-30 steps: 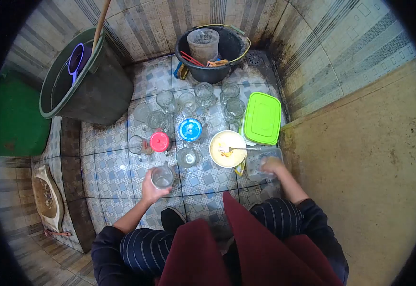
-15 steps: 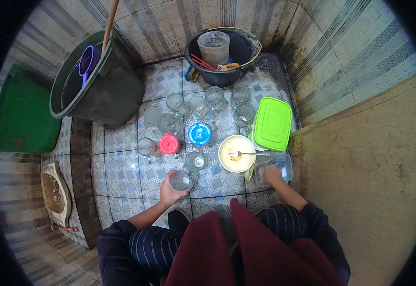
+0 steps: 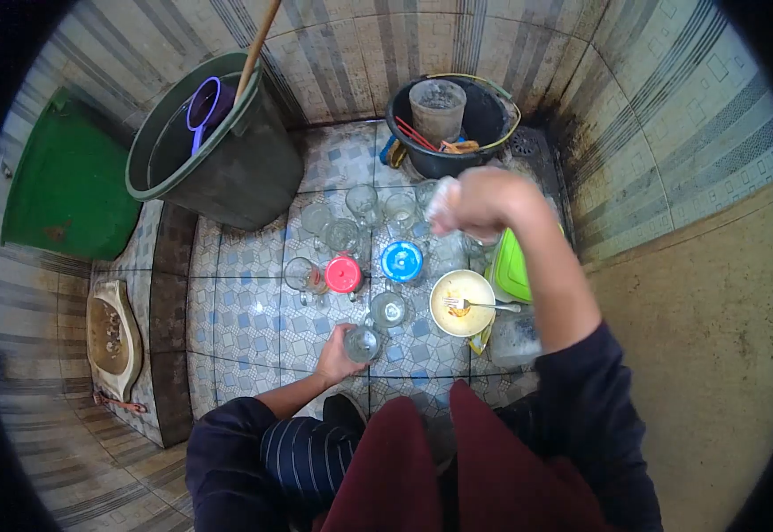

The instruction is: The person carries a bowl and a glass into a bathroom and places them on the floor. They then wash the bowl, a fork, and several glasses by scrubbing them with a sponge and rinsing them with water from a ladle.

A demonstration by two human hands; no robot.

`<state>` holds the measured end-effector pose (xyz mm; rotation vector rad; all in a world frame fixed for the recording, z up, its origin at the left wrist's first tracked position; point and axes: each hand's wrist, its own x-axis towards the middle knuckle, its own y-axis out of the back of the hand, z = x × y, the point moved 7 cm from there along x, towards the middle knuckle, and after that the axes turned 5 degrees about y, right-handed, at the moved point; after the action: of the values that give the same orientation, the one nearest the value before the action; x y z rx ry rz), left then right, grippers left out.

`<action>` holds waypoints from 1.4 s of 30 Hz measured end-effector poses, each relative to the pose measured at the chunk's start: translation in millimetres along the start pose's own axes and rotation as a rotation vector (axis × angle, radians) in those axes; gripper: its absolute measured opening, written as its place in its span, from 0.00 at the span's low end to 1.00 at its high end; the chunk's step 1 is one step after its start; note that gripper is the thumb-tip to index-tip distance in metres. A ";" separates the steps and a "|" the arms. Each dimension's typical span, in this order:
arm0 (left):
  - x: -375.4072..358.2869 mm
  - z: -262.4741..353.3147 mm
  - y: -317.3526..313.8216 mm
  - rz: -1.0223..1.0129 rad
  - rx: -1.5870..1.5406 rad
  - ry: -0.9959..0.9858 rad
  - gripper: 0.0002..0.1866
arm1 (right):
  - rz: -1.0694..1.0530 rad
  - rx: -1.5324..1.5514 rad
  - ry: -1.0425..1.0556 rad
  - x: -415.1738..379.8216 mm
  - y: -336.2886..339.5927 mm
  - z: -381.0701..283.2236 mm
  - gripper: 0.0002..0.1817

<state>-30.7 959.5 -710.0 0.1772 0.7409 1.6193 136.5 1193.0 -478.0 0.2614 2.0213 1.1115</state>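
Observation:
My left hand is wrapped around a clear glass low over the tiled floor, near my left shoe. My right hand is raised in front of the glasses at the back and is slightly blurred. Its fingers are closed on a small white wad, perhaps a foamy sponge. Below that arm lie a cream bowl with a fork across it and a clear plastic container. A red-lidded mug, a blue-lidded mug and a glass mug stand nearby.
Several glass mugs stand farther back. A green-lidded box is partly hidden by my right forearm. A black basin holds a grey tub, and a large grey bin holds a purple dipper. A wall rises at right.
My right hand has come up out of the clear plastic container and moved forward, now with the white wad showing in it. My left hand still holds the glass. The view has shifted slightly.

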 end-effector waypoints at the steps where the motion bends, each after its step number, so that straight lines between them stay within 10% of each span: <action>1: -0.9 3.6 2.7 -0.085 0.116 -0.022 0.40 | 0.039 0.206 -0.019 5.0 9.9 -5.3 0.20; 6: 32.5 27.5 29.7 -0.395 0.361 -0.115 0.35 | 0.133 0.488 -0.040 37.6 3.3 -17.7 0.24; 8: 75.7 25.9 42.2 -0.182 0.486 -0.242 0.35 | 0.106 0.462 0.077 54.4 -8.8 -27.0 0.26; 16: 118.2 25.1 26.5 0.132 0.837 0.149 0.41 | 0.045 0.320 0.051 45.8 -6.2 -52.4 0.31; 22: 139.4 15.9 53.1 -0.149 0.674 0.320 0.49 | -0.023 0.296 0.193 59.5 -26.6 -51.1 0.31; 26: 131.3 48.4 83.5 -0.420 0.381 0.408 0.45 | 0.107 0.541 0.041 68.9 -22.9 -42.6 0.33; 27: 126.5 72.9 83.0 -0.476 -0.092 0.359 0.42 | 0.484 0.286 0.219 93.9 -22.5 -40.4 0.34; 32: 114.3 173.3 80.7 -0.435 -1.393 0.166 0.32 | 0.878 0.606 0.265 86.3 -32.4 -76.9 0.23; 42: 141.6 136.8 75.0 -0.114 -1.611 0.273 0.22 | 1.393 0.478 0.341 49.9 -35.8 -93.9 0.15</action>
<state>-52.1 1140.2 -603.7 -1.2182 -0.5036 1.6876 41.9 1139.3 -505.4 2.0585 2.3133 1.4255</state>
